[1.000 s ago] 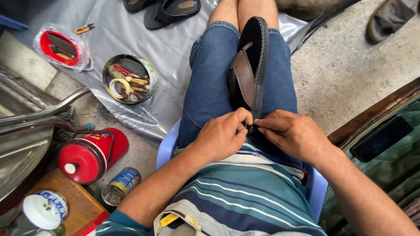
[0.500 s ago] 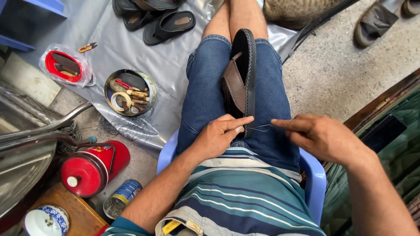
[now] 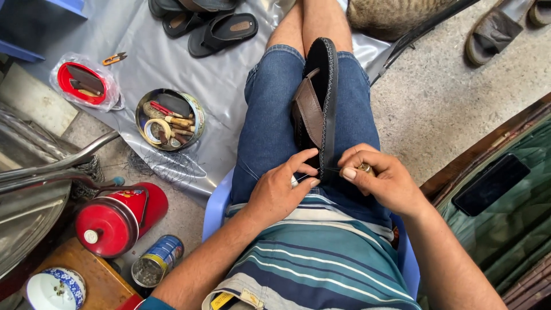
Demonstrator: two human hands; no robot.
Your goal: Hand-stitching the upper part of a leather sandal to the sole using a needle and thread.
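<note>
A black sandal with a brown leather strap stands on its edge between my thighs, sole to the right. My left hand rests at the sandal's near end, thumb and forefinger pinching at the sole's edge. My right hand is just right of it, fingers closed on a small metal tool. A thin thread seems to run between the two hands. I sit on a light blue plastic stool.
On a grey sheet to the left lie a round tin of tools, a red lid in a plastic bag, small snips and more sandals. A red flask, an open can and a bowl sit nearer.
My right hand swung out to the right, then came back to the sandal's near end. My left hand stayed at the sole's edge. The view shifted slightly.
</note>
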